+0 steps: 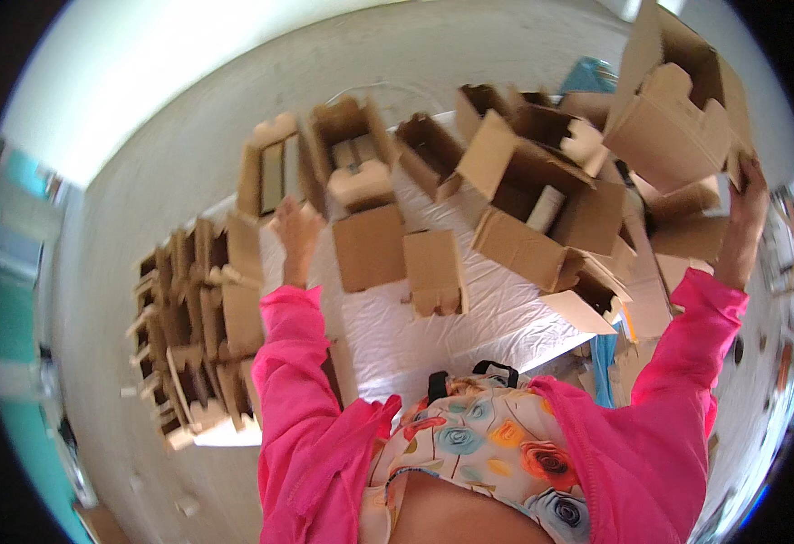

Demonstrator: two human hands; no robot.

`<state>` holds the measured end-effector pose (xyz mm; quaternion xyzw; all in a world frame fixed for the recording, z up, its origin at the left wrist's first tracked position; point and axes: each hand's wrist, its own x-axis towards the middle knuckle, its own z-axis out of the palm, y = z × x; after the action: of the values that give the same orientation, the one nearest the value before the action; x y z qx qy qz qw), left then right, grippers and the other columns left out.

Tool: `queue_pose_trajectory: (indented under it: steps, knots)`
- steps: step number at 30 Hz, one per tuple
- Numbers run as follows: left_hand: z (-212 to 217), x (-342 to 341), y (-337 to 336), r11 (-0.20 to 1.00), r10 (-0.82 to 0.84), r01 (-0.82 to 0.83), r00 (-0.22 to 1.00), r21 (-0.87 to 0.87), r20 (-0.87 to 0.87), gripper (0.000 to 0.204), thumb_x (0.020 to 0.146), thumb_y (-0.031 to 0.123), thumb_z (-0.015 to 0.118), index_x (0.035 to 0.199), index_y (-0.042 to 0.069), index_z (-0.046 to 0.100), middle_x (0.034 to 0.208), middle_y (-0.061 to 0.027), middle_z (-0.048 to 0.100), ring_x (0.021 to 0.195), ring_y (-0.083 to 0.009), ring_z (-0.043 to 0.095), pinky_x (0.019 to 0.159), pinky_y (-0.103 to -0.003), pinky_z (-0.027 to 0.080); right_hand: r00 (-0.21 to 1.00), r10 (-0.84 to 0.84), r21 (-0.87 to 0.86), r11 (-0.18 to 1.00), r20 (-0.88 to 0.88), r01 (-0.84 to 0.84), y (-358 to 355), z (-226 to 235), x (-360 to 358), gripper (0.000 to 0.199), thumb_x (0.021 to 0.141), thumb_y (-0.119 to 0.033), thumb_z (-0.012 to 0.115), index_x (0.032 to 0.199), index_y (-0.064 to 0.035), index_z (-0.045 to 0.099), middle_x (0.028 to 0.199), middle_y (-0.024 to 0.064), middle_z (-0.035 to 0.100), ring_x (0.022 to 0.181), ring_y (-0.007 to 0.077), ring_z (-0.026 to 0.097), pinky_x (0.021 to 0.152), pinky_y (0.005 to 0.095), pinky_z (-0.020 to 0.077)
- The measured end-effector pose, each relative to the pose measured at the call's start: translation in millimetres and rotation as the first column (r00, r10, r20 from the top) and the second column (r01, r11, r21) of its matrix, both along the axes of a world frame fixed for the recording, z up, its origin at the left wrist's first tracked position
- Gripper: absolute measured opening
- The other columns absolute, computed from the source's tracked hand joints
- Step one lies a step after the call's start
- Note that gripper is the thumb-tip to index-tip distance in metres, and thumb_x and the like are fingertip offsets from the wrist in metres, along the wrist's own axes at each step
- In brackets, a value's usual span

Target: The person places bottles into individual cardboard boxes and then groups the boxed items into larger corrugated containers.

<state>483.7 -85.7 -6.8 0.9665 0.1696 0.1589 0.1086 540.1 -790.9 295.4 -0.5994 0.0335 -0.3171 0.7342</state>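
Observation:
My right hand (749,189) reaches to the far right, its fingers closed on the lower right corner of a large open cardboard box (664,136). That box sits high and tilted above other boxes, its cut-out flap facing me. My left hand (297,225) is at the near right corner of a narrow open carton (273,177) with a dark strip inside. The fingers of that hand look curled and slightly blurred; whether they grip the carton's edge is hidden. Beside it stands another open carton (352,136) with its front flap hanging down.
Several open cartons stand on a white-covered table (388,340), including a wide box (551,204) with a pale roll inside. A block of nested cardboard pieces (188,326) lies to the left. A blue plastic bag (589,77) shows behind; blue material (604,367) hangs near my right arm.

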Motion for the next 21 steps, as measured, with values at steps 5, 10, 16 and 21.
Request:
queue_pose_trajectory:
  steps: [5, 10, 16, 21]
  knots:
    - [-36.3, 32.6, 36.6, 0.985, -0.101, 0.105, 0.994, 0.137, -0.031, 0.047, 0.067, 0.035, 0.066, 0.106, 0.010, 0.053, 0.104, -0.0126, 0.055, 0.101, -0.0311, 0.047, 0.082, -0.041, 0.041, 0.983, -0.133, 0.055, 0.990, 0.129, 0.127, 3.6, 27.8, -36.9, 0.028, 0.081, -0.002, 0.044, 0.108, 0.0038, 0.049, 0.099, 0.0111, 0.055, 0.092, 0.0192, 0.052, 0.080, 0.0273, 0.0429]
    - [1.9, 53.5, -0.1, 0.966, 0.210, -0.164, 0.949, 0.201, -0.234, 0.027, 0.068, 0.025, 0.066, 0.089, 0.008, 0.060, 0.093, -0.0097, 0.060, 0.086, -0.0271, 0.056, 0.066, -0.038, 0.047, 0.895, -0.375, 0.109, 0.927, 0.240, 0.359, -16.1, 50.0, -72.5, 0.030, 0.079, 0.004, 0.046, 0.109, 0.0082, 0.047, 0.102, 0.0117, 0.054, 0.092, 0.0200, 0.053, 0.080, 0.0268, 0.0431]
    - [6.2, 60.3, 25.9, 0.955, 0.165, -0.100, 0.961, 0.279, -0.221, 0.016, 0.074, 0.019, 0.054, 0.077, 0.008, 0.065, 0.082, -0.0115, 0.063, 0.073, -0.0291, 0.061, 0.057, -0.040, 0.047, 0.867, -0.390, 0.003, 0.912, 0.309, 0.410, -50.0, 42.7, -106.5, 0.030, 0.078, 0.007, 0.046, 0.108, 0.0105, 0.048, 0.102, 0.0128, 0.053, 0.091, 0.0211, 0.053, 0.075, 0.0269, 0.0455]
    - [33.5, 30.8, 56.0, 0.944, 0.022, -0.053, 0.995, 0.327, 0.096, 0.018, 0.074, 0.018, 0.048, 0.070, 0.009, 0.063, 0.070, -0.0141, 0.061, 0.063, -0.0329, 0.059, 0.052, -0.041, 0.044, 0.786, -0.573, 0.093, 0.817, 0.232, 0.569, -67.0, 32.7, -123.0, 0.033, 0.078, 0.005, 0.046, 0.111, 0.0083, 0.046, 0.105, 0.0146, 0.050, 0.090, 0.0211, 0.053, 0.071, 0.0275, 0.0479]
